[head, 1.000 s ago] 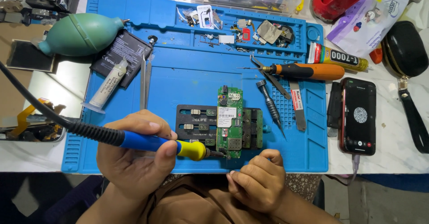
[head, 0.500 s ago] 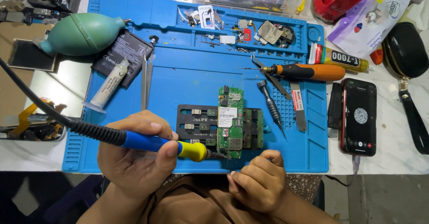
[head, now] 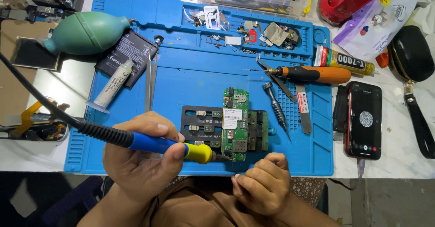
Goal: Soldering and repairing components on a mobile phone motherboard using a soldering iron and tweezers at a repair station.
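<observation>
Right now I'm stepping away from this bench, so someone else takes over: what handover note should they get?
Left hand: grips the soldering iron, tip at the lower edge of the green circuit board.
Right hand: curled in a fist at the blue mat front edge, nothing seen in it.
Board sits clamped in the black holder.
Done: board mounted.
Left: soldering at the lower edge appears unfinished.

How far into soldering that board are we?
Done: the green circuit board sits clamped in the black holder on the blue mat. In hand: left hand holds the soldering iron, tip at the board's lower edge; right hand rests nearby. What is left cannot be told.
</observation>
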